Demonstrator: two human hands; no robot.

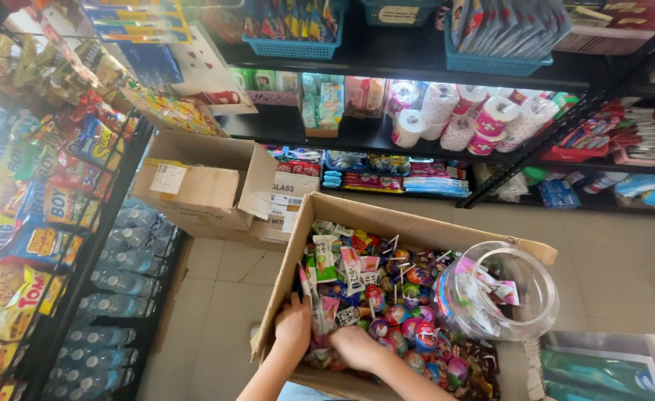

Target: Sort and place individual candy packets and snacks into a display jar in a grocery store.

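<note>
From my head camera, both my hands are low in the middle of the frame, inside the cardboard box: my left hand rests open on the candy at the box's left wall, and my right hand is curled around some wrapped lollipops. I think I am sorting sweets, so next I must lift gently. The clear plastic jar sits close on the right, and open floor lies left.

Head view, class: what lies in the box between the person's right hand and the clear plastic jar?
Round lollipops in bright foil wrappers fill the cardboard box from the right hand to the clear plastic jar, as the head view shows.
</note>
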